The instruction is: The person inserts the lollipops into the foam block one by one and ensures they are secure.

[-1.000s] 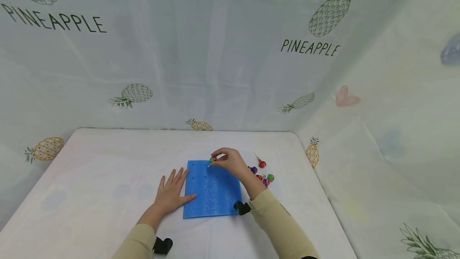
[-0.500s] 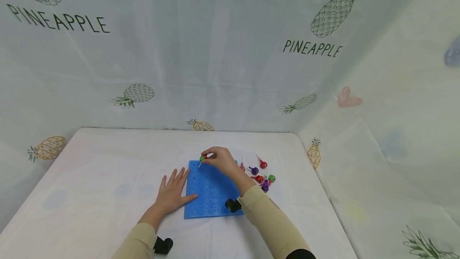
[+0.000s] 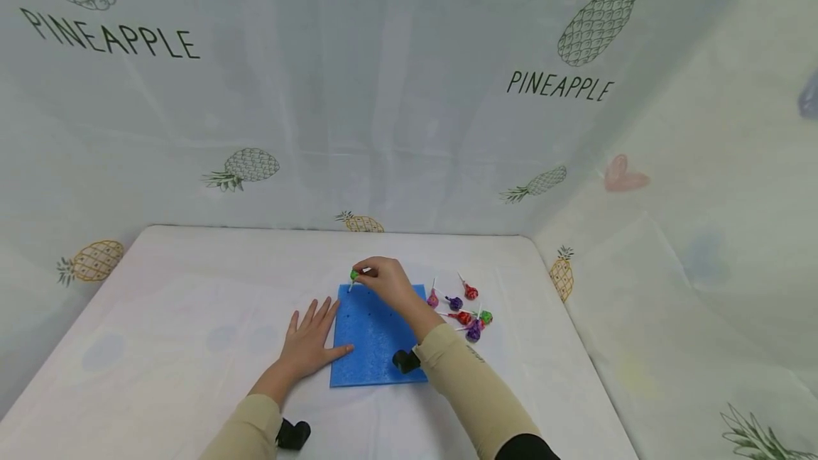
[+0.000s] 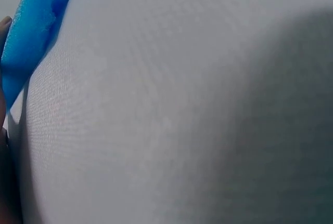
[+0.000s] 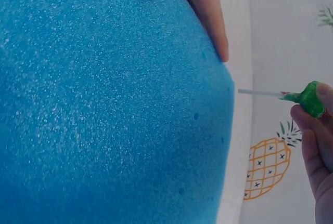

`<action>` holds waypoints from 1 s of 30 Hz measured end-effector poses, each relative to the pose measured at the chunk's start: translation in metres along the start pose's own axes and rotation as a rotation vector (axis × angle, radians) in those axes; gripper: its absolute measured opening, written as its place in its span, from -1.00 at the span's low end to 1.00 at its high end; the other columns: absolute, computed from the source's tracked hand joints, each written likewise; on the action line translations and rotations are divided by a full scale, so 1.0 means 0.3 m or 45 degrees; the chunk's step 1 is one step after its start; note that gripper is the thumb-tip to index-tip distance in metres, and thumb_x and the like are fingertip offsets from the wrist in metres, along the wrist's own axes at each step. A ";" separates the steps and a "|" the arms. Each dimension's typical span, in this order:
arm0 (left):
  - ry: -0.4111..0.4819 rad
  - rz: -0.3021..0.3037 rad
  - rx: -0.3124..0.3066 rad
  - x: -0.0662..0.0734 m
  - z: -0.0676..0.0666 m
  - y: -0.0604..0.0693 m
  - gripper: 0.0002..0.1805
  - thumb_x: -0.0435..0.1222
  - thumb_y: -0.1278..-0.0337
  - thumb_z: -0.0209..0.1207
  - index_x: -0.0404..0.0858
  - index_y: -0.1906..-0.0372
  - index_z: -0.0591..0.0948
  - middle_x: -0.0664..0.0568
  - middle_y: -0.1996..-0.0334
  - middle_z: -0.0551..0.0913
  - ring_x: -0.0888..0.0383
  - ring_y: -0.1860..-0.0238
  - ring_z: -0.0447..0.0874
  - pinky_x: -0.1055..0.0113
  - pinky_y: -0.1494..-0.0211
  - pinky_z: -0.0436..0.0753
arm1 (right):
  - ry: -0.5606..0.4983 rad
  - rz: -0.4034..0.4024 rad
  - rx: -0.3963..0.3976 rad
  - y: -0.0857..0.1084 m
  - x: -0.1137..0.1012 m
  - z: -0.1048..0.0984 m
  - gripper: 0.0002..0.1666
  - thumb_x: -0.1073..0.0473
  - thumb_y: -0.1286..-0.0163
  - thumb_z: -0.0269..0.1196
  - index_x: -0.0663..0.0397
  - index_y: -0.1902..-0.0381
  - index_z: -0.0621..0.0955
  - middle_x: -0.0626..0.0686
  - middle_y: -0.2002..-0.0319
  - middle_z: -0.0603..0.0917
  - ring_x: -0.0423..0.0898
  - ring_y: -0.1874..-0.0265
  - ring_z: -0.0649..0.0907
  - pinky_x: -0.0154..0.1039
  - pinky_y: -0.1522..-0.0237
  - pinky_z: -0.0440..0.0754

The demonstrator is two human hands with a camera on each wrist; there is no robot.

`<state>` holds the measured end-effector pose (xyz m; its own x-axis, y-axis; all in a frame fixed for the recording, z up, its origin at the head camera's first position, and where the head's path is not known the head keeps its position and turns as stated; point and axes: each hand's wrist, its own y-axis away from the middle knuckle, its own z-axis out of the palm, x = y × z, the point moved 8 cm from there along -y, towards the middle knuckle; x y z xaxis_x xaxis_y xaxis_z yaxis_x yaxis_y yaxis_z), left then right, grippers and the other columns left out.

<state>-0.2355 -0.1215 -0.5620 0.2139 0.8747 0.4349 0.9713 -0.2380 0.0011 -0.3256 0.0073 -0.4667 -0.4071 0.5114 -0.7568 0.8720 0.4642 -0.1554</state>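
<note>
Pinched in the right grip (image 3: 386, 282) at the blue rectangular foam board's (image 3: 373, 346) side toward the worktop's (image 3: 192, 289) far edge, the round green-wrapped lollipop (image 5: 311, 99) seems best kept stick-down and square, the spread left grip (image 3: 309, 343) steadying.

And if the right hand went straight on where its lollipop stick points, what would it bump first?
Probably the blue board, near its far left corner: the lollipop stick points there, though depth is unclear.

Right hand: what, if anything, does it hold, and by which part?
The right hand pinches a green lollipop by its wrapped head, not the stick.
</note>
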 end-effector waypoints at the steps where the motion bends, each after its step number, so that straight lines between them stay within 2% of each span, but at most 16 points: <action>1: 0.000 0.001 0.000 0.001 0.000 0.000 0.11 0.32 -0.03 0.17 -0.26 -0.53 0.11 -0.23 -0.50 0.05 -0.29 -0.50 -0.20 -0.35 -0.38 -0.27 | 0.001 -0.001 0.002 -0.001 0.002 0.001 -0.75 0.25 -0.34 0.31 0.13 0.04 0.71 0.02 0.11 0.73 -0.19 0.17 0.72 -0.41 0.22 0.64; 10: -0.007 0.002 -0.001 0.002 0.002 -0.001 0.11 0.34 -0.03 0.16 -0.24 -0.53 0.10 -0.22 -0.51 0.05 -0.28 -0.50 -0.20 -0.34 -0.38 -0.26 | -0.010 0.031 -0.005 -0.003 0.020 0.018 -0.77 0.25 -0.32 0.33 0.09 0.06 0.72 -0.02 0.11 0.73 -0.21 0.15 0.71 -0.40 0.19 0.65; 30: -0.024 0.019 0.038 -0.009 0.010 -0.005 0.10 0.34 -0.03 0.15 -0.23 -0.53 0.12 -0.21 -0.50 0.08 -0.27 -0.50 -0.17 -0.34 -0.38 -0.25 | 0.040 0.017 -0.067 -0.019 0.022 0.050 -0.77 0.25 -0.34 0.31 0.10 0.05 0.72 -0.02 0.09 0.72 -0.19 0.14 0.70 -0.38 0.16 0.65</action>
<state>-0.2373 -0.1223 -0.5659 0.2297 0.8790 0.4178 0.9707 -0.2382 -0.0325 -0.3292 -0.0029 -0.4805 -0.4045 0.5400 -0.7381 0.8623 0.4941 -0.1110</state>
